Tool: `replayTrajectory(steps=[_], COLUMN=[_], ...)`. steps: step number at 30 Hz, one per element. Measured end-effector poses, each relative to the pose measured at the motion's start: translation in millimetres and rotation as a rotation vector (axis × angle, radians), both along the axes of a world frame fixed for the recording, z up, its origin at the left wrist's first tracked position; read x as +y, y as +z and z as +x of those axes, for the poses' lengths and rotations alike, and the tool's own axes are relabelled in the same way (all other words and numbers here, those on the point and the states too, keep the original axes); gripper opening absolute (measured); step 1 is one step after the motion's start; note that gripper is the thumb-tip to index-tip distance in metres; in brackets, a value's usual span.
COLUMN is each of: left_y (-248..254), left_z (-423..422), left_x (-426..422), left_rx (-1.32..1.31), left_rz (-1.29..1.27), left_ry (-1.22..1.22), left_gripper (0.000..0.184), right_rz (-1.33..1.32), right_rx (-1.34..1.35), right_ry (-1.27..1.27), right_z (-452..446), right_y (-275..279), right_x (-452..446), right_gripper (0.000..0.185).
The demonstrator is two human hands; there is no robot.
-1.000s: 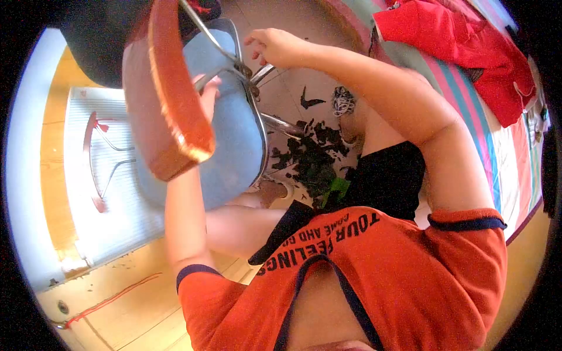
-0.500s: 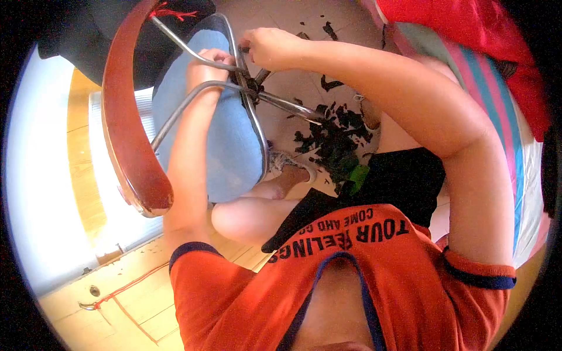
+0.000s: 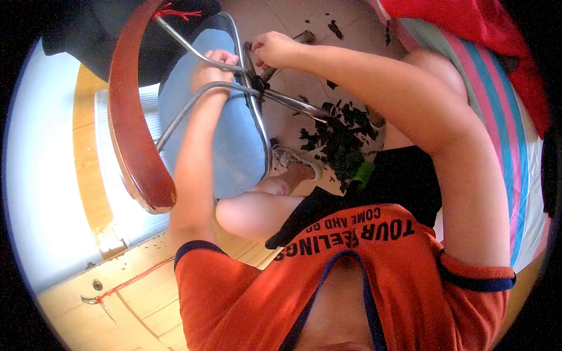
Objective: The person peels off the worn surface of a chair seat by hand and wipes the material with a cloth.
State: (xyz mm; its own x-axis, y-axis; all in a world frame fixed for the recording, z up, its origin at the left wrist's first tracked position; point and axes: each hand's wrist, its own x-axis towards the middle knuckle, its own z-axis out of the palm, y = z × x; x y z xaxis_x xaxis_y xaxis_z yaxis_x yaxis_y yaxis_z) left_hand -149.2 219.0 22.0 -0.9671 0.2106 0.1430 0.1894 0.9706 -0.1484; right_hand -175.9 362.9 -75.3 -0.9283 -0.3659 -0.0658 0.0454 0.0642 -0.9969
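A tipped chair lies before me, with a light blue padded panel (image 3: 234, 146), bent metal tubes (image 3: 187, 108) and a curved brown wooden piece (image 3: 132, 111). My left hand (image 3: 213, 69) rests against the blue panel beside a tube, its fingers curled closed; what they grip is hidden. Just past the panel's metal rim (image 3: 256, 117), my right hand (image 3: 273, 50) has its fingers pinched together close to a dark edge of the frame. Whatever lies in that pinch is too small to name. The tubes cross at a dark joint (image 3: 257, 85) below both hands.
Black flakes and scraps (image 3: 342, 137) are heaped on the tiled floor between my legs, with a green object (image 3: 363, 174) beside them. Striped fabric (image 3: 497, 105) and red cloth (image 3: 468, 23) lie to the right. A red cord (image 3: 132, 282) stretches across the wooden surface at lower left.
My right hand has shifted slightly right relative to the chair rim. My left hand stays by the tube, and the whole view has moved a little.
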Motion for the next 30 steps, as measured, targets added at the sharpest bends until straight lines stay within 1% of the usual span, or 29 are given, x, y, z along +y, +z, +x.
replayTrajectory(steps=[2,6,8,10,11,13,14,16,18,19,20,21,23,24,25,27,28,29,30], left_y=[-1.2,3.4,11.9,35.5,44.5,58.9,61.3,65.1,63.2,60.6,53.5,52.5,50.8,45.9,42.2,33.1,33.0,35.8,37.3], left_z=[7.2,29.6,57.8,89.3,102.6,121.2,126.8,134.7,130.3,123.6,114.4,108.6,97.0,90.3,82.7,74.0,74.5,73.2,73.6], left_x=[-0.3,-5.5,-20.1,-24.4,-28.5,-31.6,-28.6,-5.7,3.3,5.2,0.8,2.3,8.5,7.6,6.7,2.8,4.5,7.3,11.2], left_rx=[0.015,-0.054,-0.021,-0.407,-0.411,-0.880,-0.878,-0.713,-0.665,-0.619,-0.577,-0.573,-0.532,-0.439,-0.446,-0.272,-0.275,-0.275,-0.260], left_rz=[0.019,0.030,0.309,0.467,0.465,0.597,0.603,0.570,0.559,0.544,0.623,0.627,0.519,0.507,0.514,0.351,0.313,0.275,0.248], left_ry=[-0.014,-0.034,-0.196,0.016,0.017,0.093,0.099,-0.018,0.001,0.022,0.017,0.018,-0.023,-0.084,-0.078,-0.201,-0.202,-0.210,-0.234], left_gripper=[0.019,0.017,0.017,0.019,0.019,0.018,0.018,0.015,0.015,0.015,0.015,0.015,0.015,0.014,0.014,0.017,0.020,0.023,0.018], right_rz=[0.035,0.070,0.138,0.096,0.055,0.014,-0.026,-0.061,-0.167,-0.163,-0.173,-0.182,-0.133,-0.090,-0.085,0.076,0.050,-0.026,-0.102], right_rx=[0.091,0.082,0.129,0.073,0.018,-0.003,-0.022,-0.029,-0.095,-0.091,-0.120,-0.149,-0.109,-0.077,-0.086,0.089,0.109,0.066,0.023], right_ry=[-0.086,-0.006,0.089,0.068,0.054,0.013,-0.025,-0.028,-0.024,-0.025,-0.006,0.014,0.049,0.085,0.090,0.130,0.163,0.174,0.185], right_z=[-2.7,-1.4,5.6,13.6,17.9,16.1,15.7,10.1,10.8,11.9,13.4,16.7,22.8,23.5,20.9,16.1,14.5,14.5,14.3], right_y=[-8.5,-4.4,8.6,15.2,16.6,9.4,6.7,-2.8,-6.0,-5.3,-4.9,-0.9,6.6,8.8,9.5,7.5,5.5,3.8,1.6], right_x=[-4.5,-5.2,-1.1,6.0,6.5,1.5,-2.0,-8.9,-10.9,-8.5,-6.2,-4.3,-1.0,1.1,1.7,-0.3,0.2,-0.2,-0.7], right_gripper=[0.025,0.026,0.026,0.025,0.024,0.024,0.025,0.026,0.028,0.028,0.028,0.028,0.028,0.029,0.029,0.028,0.027,0.026,0.026])
